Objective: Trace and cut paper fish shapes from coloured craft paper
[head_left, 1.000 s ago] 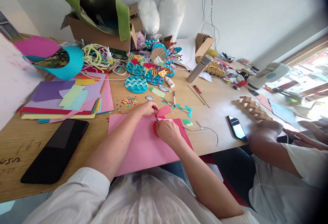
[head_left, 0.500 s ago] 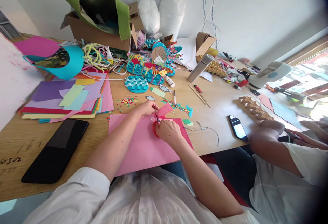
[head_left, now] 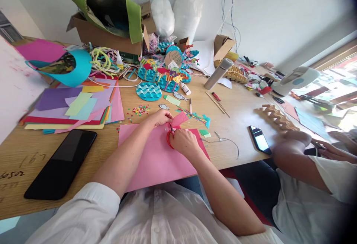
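My left hand [head_left: 162, 118] pinches the edge of a small pink paper piece [head_left: 180, 118] with faint drawn lines on it. In my right hand [head_left: 184, 141] is a pair of red-handled scissors [head_left: 169, 139], its blades at the near left edge of that piece. Both hands are above a large pink sheet [head_left: 145, 162], which lies over a darker red sheet [head_left: 203, 145]. Just beyond my left hand are a paper fish cutout [head_left: 164, 106] and scattered coloured confetti [head_left: 140, 110]. The scissors' blade tips are too small to make out clearly.
At left lie a black phone [head_left: 61, 164] and stacked coloured paper [head_left: 50, 114]. Behind stand a cardboard box [head_left: 108, 37], blue wavy crafts [head_left: 148, 91] and a steel flask [head_left: 219, 74]. A co-worker's arm [head_left: 292, 149] rests at right, near another phone [head_left: 259, 139].
Hardly anything differs. My right hand and the scissors stay at the small pink piece, and my left hand keeps its pinch. The whole view has shifted very slightly.
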`<state>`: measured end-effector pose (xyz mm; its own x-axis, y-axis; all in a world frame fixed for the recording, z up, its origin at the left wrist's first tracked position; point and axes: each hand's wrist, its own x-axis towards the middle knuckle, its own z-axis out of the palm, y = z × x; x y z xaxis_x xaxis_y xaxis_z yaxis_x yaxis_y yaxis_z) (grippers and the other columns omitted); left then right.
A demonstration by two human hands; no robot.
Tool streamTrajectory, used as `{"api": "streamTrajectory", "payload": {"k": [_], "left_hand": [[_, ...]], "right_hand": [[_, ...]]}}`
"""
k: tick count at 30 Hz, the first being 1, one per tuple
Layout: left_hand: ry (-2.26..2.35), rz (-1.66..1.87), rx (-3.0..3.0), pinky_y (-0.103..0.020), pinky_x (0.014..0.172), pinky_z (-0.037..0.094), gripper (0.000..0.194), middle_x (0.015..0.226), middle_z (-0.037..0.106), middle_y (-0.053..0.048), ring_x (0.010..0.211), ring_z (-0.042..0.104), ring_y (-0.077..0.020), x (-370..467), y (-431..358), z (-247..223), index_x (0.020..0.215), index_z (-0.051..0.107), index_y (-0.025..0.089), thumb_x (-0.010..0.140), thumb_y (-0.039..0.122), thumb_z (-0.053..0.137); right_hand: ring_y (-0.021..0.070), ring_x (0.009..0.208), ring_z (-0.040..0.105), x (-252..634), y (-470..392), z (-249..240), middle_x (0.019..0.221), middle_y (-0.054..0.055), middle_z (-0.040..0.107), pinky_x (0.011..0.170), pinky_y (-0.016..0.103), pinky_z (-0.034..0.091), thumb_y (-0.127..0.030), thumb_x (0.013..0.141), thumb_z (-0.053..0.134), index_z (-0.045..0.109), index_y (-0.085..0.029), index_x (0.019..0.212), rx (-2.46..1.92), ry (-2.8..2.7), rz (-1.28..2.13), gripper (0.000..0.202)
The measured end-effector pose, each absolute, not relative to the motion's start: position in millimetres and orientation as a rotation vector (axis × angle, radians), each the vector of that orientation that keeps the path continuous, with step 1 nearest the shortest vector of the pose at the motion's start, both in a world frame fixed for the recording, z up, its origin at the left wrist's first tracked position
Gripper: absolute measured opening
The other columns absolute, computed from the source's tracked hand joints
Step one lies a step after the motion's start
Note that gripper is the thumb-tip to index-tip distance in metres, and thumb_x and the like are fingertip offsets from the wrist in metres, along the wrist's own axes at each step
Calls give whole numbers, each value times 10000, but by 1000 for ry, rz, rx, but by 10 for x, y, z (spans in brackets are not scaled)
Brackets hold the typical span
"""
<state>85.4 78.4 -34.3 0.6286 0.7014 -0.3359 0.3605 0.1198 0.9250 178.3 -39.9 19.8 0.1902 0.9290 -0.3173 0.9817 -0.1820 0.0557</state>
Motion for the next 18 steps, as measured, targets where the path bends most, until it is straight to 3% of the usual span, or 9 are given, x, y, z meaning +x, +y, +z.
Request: {"api": "streamTrajectory", "payload": {"k": [9, 18], "left_hand": [[975, 278, 1489, -427, 846, 539, 338, 1192, 601, -92, 1008, 618, -215, 834, 788, -301, 1198, 572, 158, 916, 343, 587], [934, 315, 1495, -414, 830, 544, 317, 1162, 613, -87, 984, 624, -206, 831, 798, -327, 1172, 583, 152, 915, 336, 590]], "right_hand": [[298, 873, 705, 1800, -453, 237, 985, 227, 712, 713, 361, 521, -327, 924, 335, 722, -117, 965, 2202, 1826, -291, 443], [341, 940, 691, 1827, -371, 176, 929, 190, 731, 745, 398, 520, -325, 907, 353, 726, -131, 940, 2223, 1881, -298, 422]]}}
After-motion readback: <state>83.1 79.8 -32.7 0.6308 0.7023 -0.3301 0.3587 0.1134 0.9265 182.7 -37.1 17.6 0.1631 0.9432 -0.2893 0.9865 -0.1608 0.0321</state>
